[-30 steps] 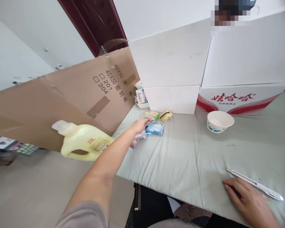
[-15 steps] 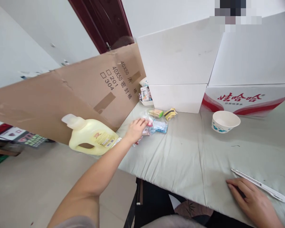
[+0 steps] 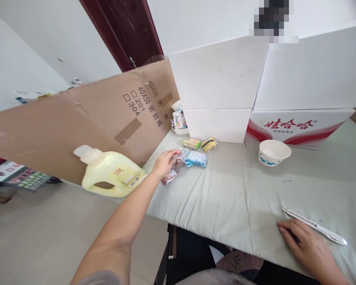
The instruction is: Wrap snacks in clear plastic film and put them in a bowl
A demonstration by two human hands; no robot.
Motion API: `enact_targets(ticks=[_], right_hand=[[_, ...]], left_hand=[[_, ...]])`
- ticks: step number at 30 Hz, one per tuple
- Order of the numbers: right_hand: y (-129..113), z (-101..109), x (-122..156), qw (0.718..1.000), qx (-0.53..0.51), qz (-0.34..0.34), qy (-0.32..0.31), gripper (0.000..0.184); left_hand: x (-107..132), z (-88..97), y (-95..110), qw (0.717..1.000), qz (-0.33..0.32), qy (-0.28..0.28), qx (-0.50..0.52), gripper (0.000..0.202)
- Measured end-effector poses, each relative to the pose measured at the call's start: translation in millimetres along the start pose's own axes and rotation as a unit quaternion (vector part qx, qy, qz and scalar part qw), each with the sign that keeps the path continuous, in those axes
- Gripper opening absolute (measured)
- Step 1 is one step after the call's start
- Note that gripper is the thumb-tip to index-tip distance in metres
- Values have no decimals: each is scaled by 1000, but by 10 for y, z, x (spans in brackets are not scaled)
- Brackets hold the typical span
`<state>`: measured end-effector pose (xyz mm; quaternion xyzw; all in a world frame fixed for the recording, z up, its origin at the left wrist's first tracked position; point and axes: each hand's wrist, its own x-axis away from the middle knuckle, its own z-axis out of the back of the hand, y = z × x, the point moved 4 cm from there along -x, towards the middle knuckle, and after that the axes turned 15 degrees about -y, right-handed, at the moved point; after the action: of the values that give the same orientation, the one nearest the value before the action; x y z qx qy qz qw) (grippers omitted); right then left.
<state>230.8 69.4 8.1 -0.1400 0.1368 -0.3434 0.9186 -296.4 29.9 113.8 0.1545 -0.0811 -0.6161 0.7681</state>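
Note:
My left hand [image 3: 165, 163] reaches over a group of small wrapped snacks, its fingers closed on a clear snack packet [image 3: 178, 155] with red on it. Just below that hand lies a dark red snack packet [image 3: 169, 177]. Blue-and-white packets [image 3: 196, 158] are to its right, with a green-and-yellow packet [image 3: 191, 143] and a yellow packet [image 3: 209, 144] behind. My right hand [image 3: 307, 243] rests on the cloth, holding nothing, thumb and forefinger apart. Beside its knuckles lies a slim silver utility knife [image 3: 316, 226].
A white paper bowl [image 3: 274, 153] with blue leaves stands before white boxes [image 3: 216, 124]. Another container of packets [image 3: 179, 120] sits in the back corner. A yellow detergent jug [image 3: 114, 172] lies tilted at the left, by a cardboard panel [image 3: 106, 114].
The view has shifted slightly. My left hand has drawn a little toward the left over the packets, and the dark red packet shows more. The right hand stays resting.

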Motion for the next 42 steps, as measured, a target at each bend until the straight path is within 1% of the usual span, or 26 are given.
enact_targets(ticks=[1,3,5,6,7,9,10,11,12,15,18,20,22,24,26,28,30,31,32,33,34,36,37,38,40,42], right_hand=[[3,-3,1,1000,-2,-1,-2,32],[4,-2,-1,1000,-2,-4,-2,33],[0,5,-8,1000,-1,-6,0,33],[-3,9,-12,1000,0,-5,1,33],[-7,12,-14,1000,1,-3,2,32],[-9,16,-15,1000,4,2,4,32],[-9,17,-12,1000,5,5,6,31],[-10,18,-9,1000,8,7,7,31],[-13,22,-8,1000,10,8,10,30],[-87,64,-58,1000,15,9,15,27],[-345,162,-264,999,-4,33,17,22],[-637,214,-503,997,-32,76,-3,21],[-990,202,-794,988,-65,133,-49,23],[-1353,112,-1093,974,-80,192,-90,30],[-1684,-75,-1373,960,-69,240,-127,40],[-1953,-328,-1615,950,-43,269,-154,52],[-2138,-586,-1812,947,-22,271,-172,61],[-2198,-694,-1891,946,-18,268,-179,63],[-2237,-778,-1956,946,-18,268,-183,64],[-2257,-833,-2012,943,-22,275,-185,63],[-2258,-858,-2063,939,-32,291,-184,60],[-2196,-821,-2184,930,-62,323,-162,48],[-2129,-772,-2272,933,-77,323,-137,41],[-2044,-717,-2380,942,-84,306,-108,36],[-1852,-638,-2638,969,-65,231,-62,32],[-1693,-639,-2894,987,-17,148,-66,39]], left_hand=[[-13,53,-34,998,14,26,55,47],[-20,148,-79,982,38,82,167,48],[-4,207,-85,951,50,126,277,51],[7,198,-80,931,64,118,340,51],[20,154,-65,908,86,82,403,51],[83,-10,-2,855,147,-38,495,47],[137,-109,42,833,177,-99,515,42],[200,-205,86,818,200,-147,519,37],[262,-294,126,813,215,-176,511,31],[416,-531,213,820,250,-206,472,22],[488,-649,253,847,279,-193,408,25],[496,-629,267,877,290,-167,346,28],[501,-554,291,908,289,-135,274,27],[532,-473,327,929,284,-105,212,24],[598,-401,367,950,270,-65,142,25],[679,-341,431,977,208,-11,35,29],[775,-341,524,994,77,25,-73,31],[833,-371,562,994,4,28,-107,32],[895,-413,578,991,-55,24,-121,32],[953,-458,574,987,-97,21,-124,33],[1003,-505,552,985,-119,20,-121,36],[1070,-598,483,986,-122,29,-107,43],[1087,-645,450,988,-115,39,-100,47],[1097,-690,424,988,-107,52,-95,51],[1100,-769,404,987,-93,83,-99,53],[1099,-823,415,983,-82,111,-118,53]])
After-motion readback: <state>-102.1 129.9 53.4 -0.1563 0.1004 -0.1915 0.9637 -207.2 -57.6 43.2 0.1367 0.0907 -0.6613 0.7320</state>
